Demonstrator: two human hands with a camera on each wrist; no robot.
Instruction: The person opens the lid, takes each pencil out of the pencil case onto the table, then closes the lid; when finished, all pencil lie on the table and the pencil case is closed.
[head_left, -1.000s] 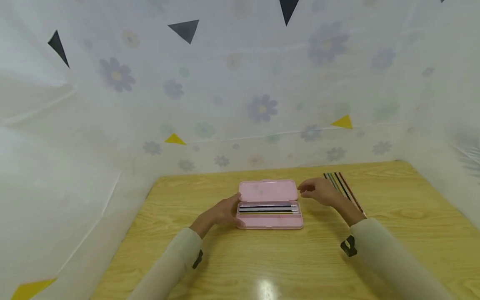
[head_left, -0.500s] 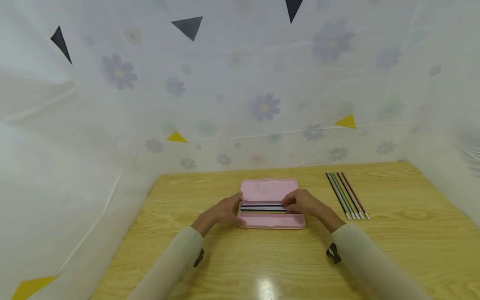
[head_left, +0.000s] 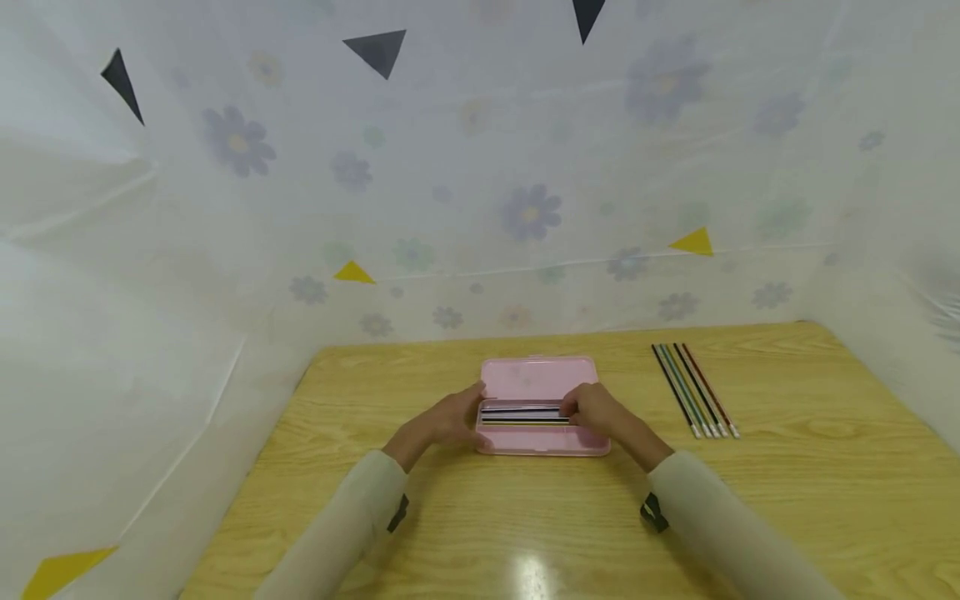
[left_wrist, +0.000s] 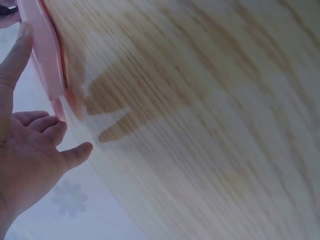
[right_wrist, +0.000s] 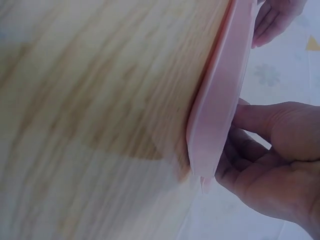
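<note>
While the open pink pencil case (head_left: 542, 408) lies at the middle of the wooden desk (head_left: 525, 517), both hands sit at its two short ends, so its long axis runs left to right between them, square to the person's forearms. The lid (head_left: 538, 379) is folded back flat on the far side; the tray on the near side holds several pencils (head_left: 525, 414) laid parallel to that long axis.

Left hand (head_left: 450, 421): placed against the left end of the case. The left wrist view shows the fingers (left_wrist: 15, 55) fairly straight along the pink edge, the lower fingers loosely curled and holding nothing.

Right hand (head_left: 596, 410): placed over the right end of the tray, fingers curled. The right wrist view shows the thumb and fingers (right_wrist: 260, 120) bent round the thin pink edge at that end; whether they also pinch a pencil inside cannot be told.

Both hands are about equally near the case. A second group of loose pencils (head_left: 693, 390) lies well apart on the right part of the desk, long axes running away from the person, nearer to the right hand.

Hidden or unclear: the right ends of the pencils in the tray are covered by the right hand; both wrist views are blurred and show only the case edge-on
</note>
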